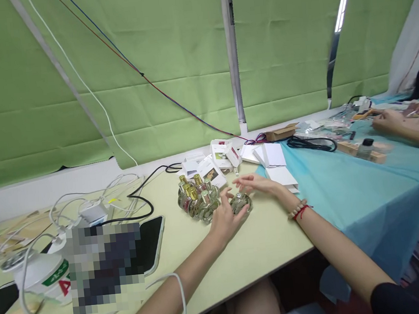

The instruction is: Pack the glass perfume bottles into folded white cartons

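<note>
A rounded clear glass perfume bottle stands on the table with a small silver neck at its top. My left hand is closed around its near left side, thumb along the front. Just above the neck, my right hand has its fingertips pinched together; whatever small part is between them is too small to make out. Left of my hands is a tight cluster of similar perfume bottles, several with gold tops and some with silver ones. A small clear and silver piece shows just beyond my right fingertips.
White printed boxes and flat white cartons lie behind the bottles. Left are a phone, tangled white cables, a power strip and a white container. Rightward, blue sheeting bears a black-capped bottle and another person's hands.
</note>
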`<act>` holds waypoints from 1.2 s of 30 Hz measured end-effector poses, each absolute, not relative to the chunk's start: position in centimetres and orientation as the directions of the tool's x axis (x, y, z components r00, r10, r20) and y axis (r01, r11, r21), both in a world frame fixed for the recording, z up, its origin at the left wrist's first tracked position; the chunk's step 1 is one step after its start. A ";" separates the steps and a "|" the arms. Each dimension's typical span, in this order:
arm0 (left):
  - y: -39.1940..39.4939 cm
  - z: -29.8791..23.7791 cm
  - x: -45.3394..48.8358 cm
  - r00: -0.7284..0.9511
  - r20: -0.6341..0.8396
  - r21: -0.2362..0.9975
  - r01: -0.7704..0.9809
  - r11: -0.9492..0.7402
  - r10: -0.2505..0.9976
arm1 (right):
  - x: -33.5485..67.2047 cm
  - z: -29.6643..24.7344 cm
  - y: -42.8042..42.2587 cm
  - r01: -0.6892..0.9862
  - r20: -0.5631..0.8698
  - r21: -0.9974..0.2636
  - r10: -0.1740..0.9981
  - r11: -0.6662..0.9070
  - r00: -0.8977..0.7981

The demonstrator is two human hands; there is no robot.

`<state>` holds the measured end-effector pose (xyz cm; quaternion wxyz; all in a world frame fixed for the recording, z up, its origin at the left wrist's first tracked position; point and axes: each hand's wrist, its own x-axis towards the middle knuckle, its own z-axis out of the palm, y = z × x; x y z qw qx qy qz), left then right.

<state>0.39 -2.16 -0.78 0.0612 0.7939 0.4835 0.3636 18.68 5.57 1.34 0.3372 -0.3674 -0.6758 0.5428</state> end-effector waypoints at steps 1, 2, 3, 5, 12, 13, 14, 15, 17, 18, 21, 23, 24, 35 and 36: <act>-2.2 -0.6 0.4 0.275 0.442 0.499 0.715 -0.489 0.854 | 18.4 0.9 5.9 0.166 0.125 -0.966 0.922 0.196 -0.366; -2.3 -0.4 0.4 0.284 0.380 0.533 0.711 -0.460 0.880 | 18.1 0.4 6.2 0.249 0.203 -0.934 0.954 0.256 -0.219; -2.4 -0.2 0.4 0.295 0.338 0.550 0.708 -0.442 0.893 | 17.9 -0.1 6.5 0.370 0.287 -0.877 0.952 0.306 -0.107; -2.4 0.1 0.5 0.312 0.311 0.556 0.706 -0.438 0.898 | 17.4 -1.1 7.0 0.622 0.394 -0.697 0.915 0.356 -0.082; -2.5 0.2 0.6 0.315 0.317 0.537 0.717 -0.444 0.894 | 16.1 -2.2 7.9 0.830 0.375 -0.408 0.899 0.380 -0.227; -2.6 0.2 0.7 0.313 0.315 0.534 0.722 -0.440 0.896 | 16.0 -2.2 8.1 0.828 0.373 -0.401 0.896 0.391 -0.243; -2.6 0.2 0.7 0.310 0.313 0.527 0.730 -0.436 0.898 | 15.9 -2.2 8.3 0.821 0.373 -0.405 0.893 0.402 -0.253; -2.7 0.2 0.7 0.305 0.309 0.517 0.741 -0.428 0.901 | 15.9 -2.2 8.5 0.812 0.377 -0.415 0.890 0.412 -0.259; -2.8 0.3 0.7 0.286 0.305 0.493 0.768 -0.408 0.908 | 16.0 -2.3 8.8 0.789 0.391 -0.439 0.882 0.429 -0.261; -2.9 0.4 0.7 0.273 0.308 0.484 0.780 -0.397 0.912 | 16.0 -2.3 8.9 0.777 0.399 -0.454 0.879 0.436 -0.260; -3.0 0.6 0.8 0.237 0.328 0.474 0.796 -0.377 0.914 | 16.4 -2.2 9.1 0.727 0.421 -0.521 0.875 0.447 -0.237; -3.0 0.6 0.8 0.208 0.329 0.478 0.805 -0.352 0.921 | 16.5 -2.1 9.0 0.685 0.430 -0.581 0.881 0.439 -0.199; -2.9 0.6 0.8 0.193 0.325 0.478 0.811 -0.337 0.926 | 16.5 -2.0 9.0 0.662 0.432 -0.613 0.885 0.431 -0.176; -2.5 0.1 0.7 0.148 0.328 0.452 0.843 -0.292 0.933 | 17.9 2.3 6.4 -0.229 0.187 -0.968 0.914 0.108 -0.360; -2.5 0.1 0.7 0.151 0.329 0.461 0.836 -0.298 0.932 | 18.0 2.5 6.3 -0.255 0.185 -0.963 0.904 0.088 -0.387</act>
